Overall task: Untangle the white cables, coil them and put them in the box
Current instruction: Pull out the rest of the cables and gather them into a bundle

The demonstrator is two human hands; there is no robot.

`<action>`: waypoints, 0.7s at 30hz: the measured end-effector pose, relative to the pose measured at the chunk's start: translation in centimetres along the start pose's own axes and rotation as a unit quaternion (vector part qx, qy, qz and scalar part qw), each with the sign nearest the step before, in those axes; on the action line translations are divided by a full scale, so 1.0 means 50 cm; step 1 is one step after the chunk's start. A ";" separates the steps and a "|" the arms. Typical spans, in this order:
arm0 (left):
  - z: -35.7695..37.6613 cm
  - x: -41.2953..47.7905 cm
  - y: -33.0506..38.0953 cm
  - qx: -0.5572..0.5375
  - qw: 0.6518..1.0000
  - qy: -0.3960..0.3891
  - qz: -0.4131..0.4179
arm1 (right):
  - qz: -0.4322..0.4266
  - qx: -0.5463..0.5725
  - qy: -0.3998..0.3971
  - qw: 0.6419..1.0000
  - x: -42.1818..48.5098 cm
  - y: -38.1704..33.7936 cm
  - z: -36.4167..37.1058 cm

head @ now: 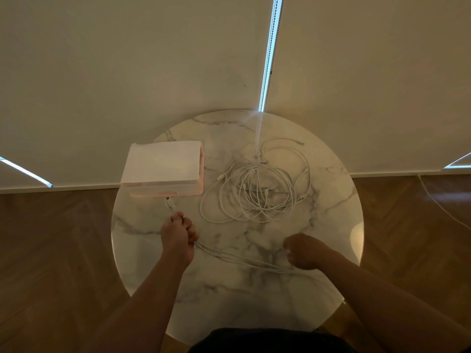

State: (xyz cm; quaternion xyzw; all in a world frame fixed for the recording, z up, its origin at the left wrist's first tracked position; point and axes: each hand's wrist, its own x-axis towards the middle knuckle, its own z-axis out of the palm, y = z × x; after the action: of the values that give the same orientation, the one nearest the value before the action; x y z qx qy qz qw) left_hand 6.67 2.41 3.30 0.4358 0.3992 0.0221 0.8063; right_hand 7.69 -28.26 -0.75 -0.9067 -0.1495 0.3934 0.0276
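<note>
Through the head camera I look down on a round marble table (142, 250) standing on a wooden floor (51, 250), with a pale wall behind it.

By the table's far left edge sits the box (163, 169), pale, with pinkish sides.

Just on the near side of the box, toward the left edge, my left hand (178, 235) is closed in a fist around a white cable (170, 205). A short end of it, with its plug, sticks out of the top of the fist and points at the box's near wall, almost touching it. From the bottom of the fist, several strands of the same cable run right along the near half of the table, pass under my right hand and go on to the near right edge.

In the middle of the table, right of the box and apart from it, lies the tangle of white cables (257, 189), with loose overlapping loops and several plugs showing.

My right hand (305, 250) hovers over the near right part, fingers curled. It is blurred, and I cannot tell whether it grips the strands.

On the floor off the right edge runs a thin cord (438, 202).
</note>
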 end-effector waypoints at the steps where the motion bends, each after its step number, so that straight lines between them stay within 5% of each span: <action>1: -0.001 0.001 -0.001 0.005 1.000 -0.002 -0.003 | 0.001 0.035 0.036 0.999 0.010 -0.014 -0.010; 9: -0.001 0.001 -0.020 0.029 0.998 -0.042 -0.046 | -0.006 0.150 0.235 0.960 0.110 -0.089 -0.090; 16: -0.008 0.009 -0.027 0.039 0.993 -0.073 -0.089 | 0.026 0.101 0.205 0.973 0.197 -0.115 -0.094; 21: -0.011 0.020 -0.031 0.035 0.993 -0.067 -0.096 | 0.033 0.111 0.271 0.956 0.212 -0.117 -0.100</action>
State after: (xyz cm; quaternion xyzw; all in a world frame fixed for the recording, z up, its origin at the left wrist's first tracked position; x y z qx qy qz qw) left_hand 6.50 2.19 1.40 0.4235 0.3848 -0.0986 0.8142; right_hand 16.69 -19.24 -3.78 -0.9749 -0.0613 0.1481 0.1546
